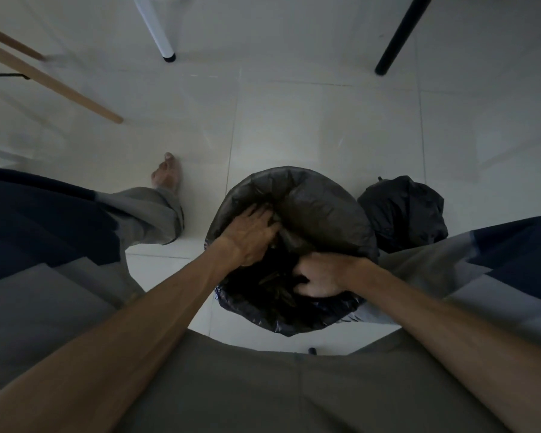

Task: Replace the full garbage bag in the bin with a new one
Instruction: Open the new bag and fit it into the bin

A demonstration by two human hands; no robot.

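**New liner going into the bin**

I see pale floor tiles (294,120) lying open on the far side. The black bag (319,207) drapes the bin mouth; a tied full bag (403,210) sits just right. My left hand (250,235) presses spread fingers inside; my right hand (322,276) grips the near-right rim, fingers curled on plastic.

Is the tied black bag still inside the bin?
No, the tied black bag sits on the floor beside the bin, apart from both hands.
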